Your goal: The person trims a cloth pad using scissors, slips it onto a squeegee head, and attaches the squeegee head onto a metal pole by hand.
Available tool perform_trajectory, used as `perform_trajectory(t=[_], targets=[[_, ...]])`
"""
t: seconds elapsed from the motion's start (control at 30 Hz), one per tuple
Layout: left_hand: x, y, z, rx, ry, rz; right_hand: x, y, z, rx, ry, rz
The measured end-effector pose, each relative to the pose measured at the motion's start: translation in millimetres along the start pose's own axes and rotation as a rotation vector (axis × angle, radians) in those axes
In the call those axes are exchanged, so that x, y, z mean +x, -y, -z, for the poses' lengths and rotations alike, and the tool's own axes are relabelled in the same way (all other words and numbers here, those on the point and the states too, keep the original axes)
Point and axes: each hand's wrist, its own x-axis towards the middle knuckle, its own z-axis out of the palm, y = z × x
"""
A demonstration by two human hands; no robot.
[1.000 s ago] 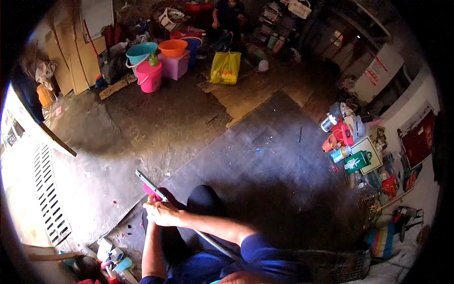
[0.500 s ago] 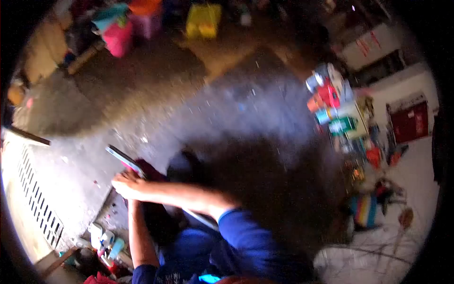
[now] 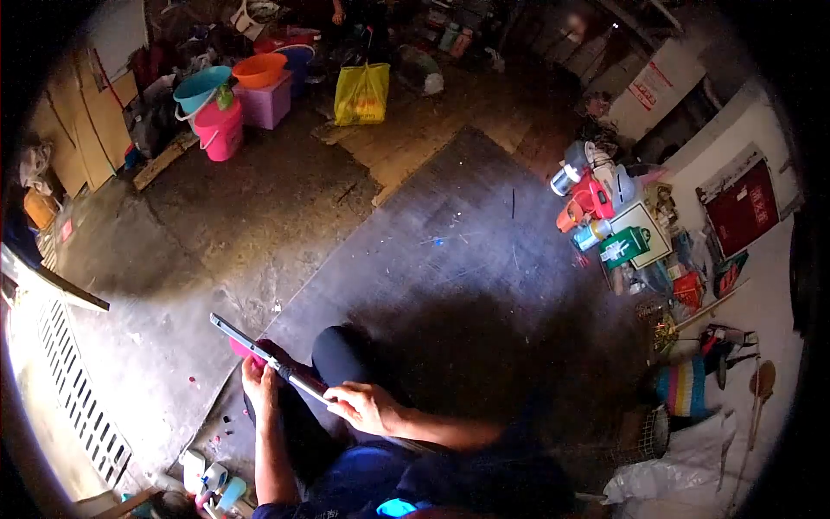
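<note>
A long, thin, straight bar (image 3: pixel 238 330), pale grey with a dark edge, slants across in front of me above my knees. My right hand (image 3: pixel 367 407) is closed around its near end, where the bar looks whitish. Farther along, my left hand (image 3: pixel 260 381) is by the middle of the bar, at a bright pink piece (image 3: pixel 242 348). The left fingers are curled, partly hidden by the bar, so whether they hold the bar or the pink piece is unclear. What kind of tool this is does not show. My dark-clothed knee (image 3: pixel 341 353) is just beyond the bar.
Buckets and basins, including a pink bucket (image 3: pixel 220 130), stand at the far left near a yellow bag (image 3: pixel 361 93). Cluttered containers with a green box (image 3: pixel 626 247) line the right wall. A slotted drain grate (image 3: pixel 82 389) runs at left. Bottles (image 3: pixel 212 476) stand near my left arm.
My hands were together at the bar; the right one is now apart, nearer me at the bar's near end. The view has tilted, so the room's contents sit lower in it.
</note>
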Motion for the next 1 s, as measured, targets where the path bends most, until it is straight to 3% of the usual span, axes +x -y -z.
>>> perform_trajectory(t=[0.07, 0.1, 0.23, 0.27, 0.33, 0.37, 0.4, 0.5, 0.53, 0.6, 0.67, 0.73, 0.87, 1.0], targets=[[-1.7, -0.5, 0.2, -0.069, 0.012, -0.054, 0.0, 5.9, 7.8, -0.139, -0.117, 0.113], [-0.8, -0.2, -0.2, -0.052, -0.002, -0.059, -1.6, 7.3, 7.0, -0.167, -0.004, 0.015], [-5.8, -20.2, 4.3, -0.111, -0.038, 0.04, -2.0, -13.9, -22.7, -0.254, 0.142, 0.088], [-2.3, -17.2, 9.3, -0.065, -0.04, -0.011, 4.5, 6.0, -13.4, -0.222, 0.27, -0.038], [-8.2, -25.4, 15.2, -0.126, -0.019, 0.082, 4.1, -16.2, -39.3, -0.178, 0.155, 0.069], [-9.9, -31.6, 15.4, -0.178, -0.019, 0.123, 7.0, -12.4, -39.5, -0.215, 0.199, 0.016], [-12.4, -43.4, 16.2, -0.056, -0.032, 0.174, 8.5, -12.4, -41.4, -0.193, 0.202, 0.012], [-8.5, -28.3, 34.3, 0.675, -0.224, -0.196, 11.3, -7.0, -44.1, -0.229, 0.26, -0.088], [-7.5, -40.3, 33.4, 0.836, -0.266, -0.375, 8.2, -15.0, -47.7, -0.219, 0.186, 0.058], [-6.6, -50.9, 33.4, 0.932, -0.308, -0.333, 8.4, -10.4, -46.0, -0.185, 0.197, 0.031], [3.1, -40.5, 36.3, 0.877, -0.096, -0.154, 5.4, -14.5, -52.6, -0.185, 0.178, 0.034], [4.6, -38.2, 34.0, 0.978, -0.132, -0.117, 5.6, -16.3, -52.1, -0.201, 0.169, 0.062], [11.9, -64.7, 38.3, 1.108, 0.124, 0.053, 7.4, -11.1, -48.9, -0.213, 0.287, -0.033], [23.1, -65.4, 45.1, 1.053, 0.331, 0.017, 8.6, -12.8, -49.7, -0.168, 0.238, -0.036]])
